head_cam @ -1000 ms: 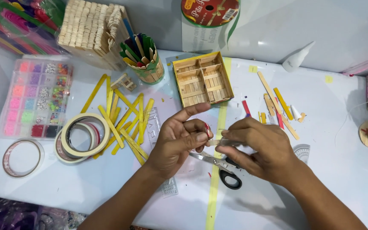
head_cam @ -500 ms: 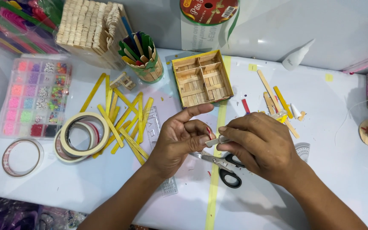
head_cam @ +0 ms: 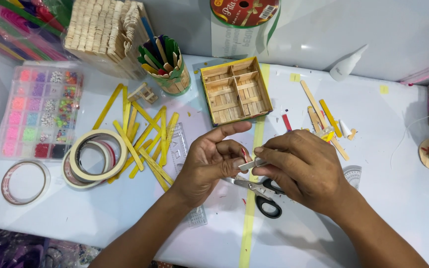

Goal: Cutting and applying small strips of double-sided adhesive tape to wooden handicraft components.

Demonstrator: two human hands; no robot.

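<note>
Single head-worn view, looking steeply down and forward, close over the white table (head_cam: 373, 149), both hands' fingers mid-frame, far table edge beyond the fingertips.

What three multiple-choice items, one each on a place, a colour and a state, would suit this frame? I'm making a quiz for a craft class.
1. Where do the scissors lie?
A. under the hands
B. inside the tray
C. on the bead box

2. Which colour are the loose sticks beside the tape rolls?
A. blue
B. yellow
C. black

3. How is the small pale piece held?
A. lying free
B. left hand alone
C. between both hands

Key: A, handles show below the right hand; B, plainly yellow; C, fingers of both pinch it.
</note>
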